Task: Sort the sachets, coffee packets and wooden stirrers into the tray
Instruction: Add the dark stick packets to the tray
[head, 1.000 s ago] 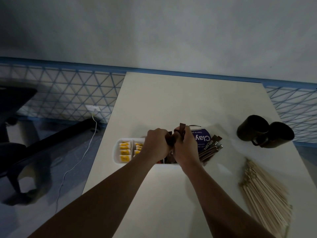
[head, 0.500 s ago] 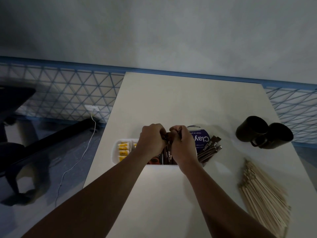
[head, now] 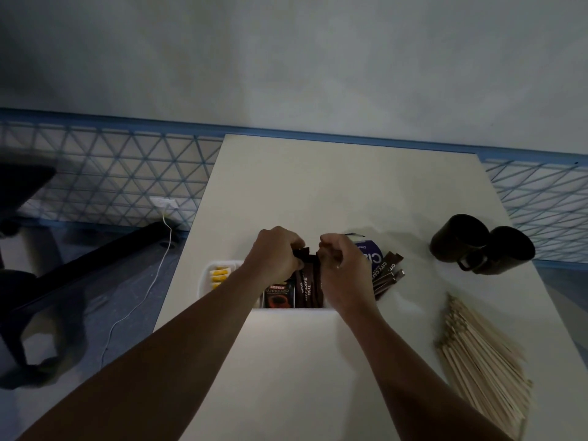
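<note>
While both hands hover over the white tray, the left hand and right hand pinch brown sugar sachets standing in its compartment; wooden stirrers lie well apart.

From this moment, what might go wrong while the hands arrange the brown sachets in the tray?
1. Both hands, left hand and right hand, crowd the brown sugar sachets; one may slip into the neighbouring coffee packet compartment.
2. Loose sachets lie beside the tray, near the right wrist; a sweep might scatter them.
3. The wooden stirrers remain unsorted near the table edge.
</note>
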Demonstrator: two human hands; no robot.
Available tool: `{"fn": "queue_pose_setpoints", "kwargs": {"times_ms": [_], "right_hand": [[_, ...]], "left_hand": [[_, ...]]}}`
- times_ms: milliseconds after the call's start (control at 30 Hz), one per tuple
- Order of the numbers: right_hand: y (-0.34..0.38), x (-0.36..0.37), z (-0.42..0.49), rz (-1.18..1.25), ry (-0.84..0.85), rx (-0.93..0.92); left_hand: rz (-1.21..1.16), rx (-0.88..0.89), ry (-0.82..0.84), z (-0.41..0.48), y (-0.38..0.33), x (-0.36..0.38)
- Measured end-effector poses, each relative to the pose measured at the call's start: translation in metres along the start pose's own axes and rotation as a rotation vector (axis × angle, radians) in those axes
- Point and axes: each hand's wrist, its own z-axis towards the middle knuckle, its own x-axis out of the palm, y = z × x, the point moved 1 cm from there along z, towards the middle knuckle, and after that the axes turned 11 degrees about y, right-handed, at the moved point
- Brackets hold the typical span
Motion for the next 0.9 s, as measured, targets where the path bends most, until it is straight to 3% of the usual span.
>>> {"fn": "queue_pose_setpoints", "kwargs": {"times_ms": [200, 367, 500, 633, 900], "right_hand": [[-0.008, -0.025, 0.007, 0.025, -0.108, 0.061], [-0.034, -0.06, 0.005, -0.053, -0.255, 0.293], [-0.062, -0.077, 0.0, -0.134, -0.249, 0.483], [-0.087, -0.08, -0.002, -0.103, -0.225, 0.654], [-0.104, -0.073, 0.005, 0.043, -0.144, 0.749]], "left_hand": [[0.034, 0.023, 0.007, 0.008, -0.009, -0.009], [0.008, 0.083, -0.083, 0.019, -0.026, -0.013], [-0.032, 0.116, -0.131, 0.03, -0.045, -0.007], [-0.002, 0.147, -0.067, 0.041, -0.066, 0.01], [0.035, 0.105, 0.106, 0.068, -0.088, 0.056]]}}
